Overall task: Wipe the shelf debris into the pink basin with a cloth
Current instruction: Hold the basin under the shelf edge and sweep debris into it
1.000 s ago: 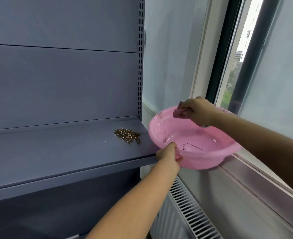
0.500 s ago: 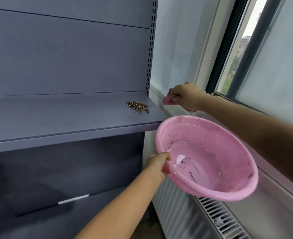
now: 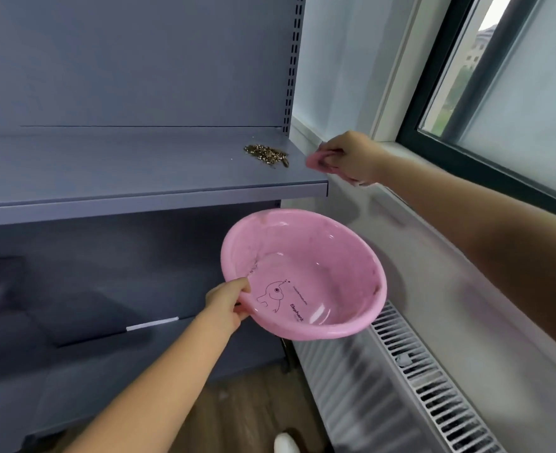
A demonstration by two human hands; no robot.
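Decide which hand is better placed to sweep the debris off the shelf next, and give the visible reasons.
The right hand. It already grips the cloth just beside the debris at the shelf end. The left hand holds the pink basin by its rim, below the shelf edge.

I count one round pink plastic basin [image 3: 316,256], one crumpled pink cloth [image 3: 314,160], one brown debris pile [image 3: 266,154], two bare hands.
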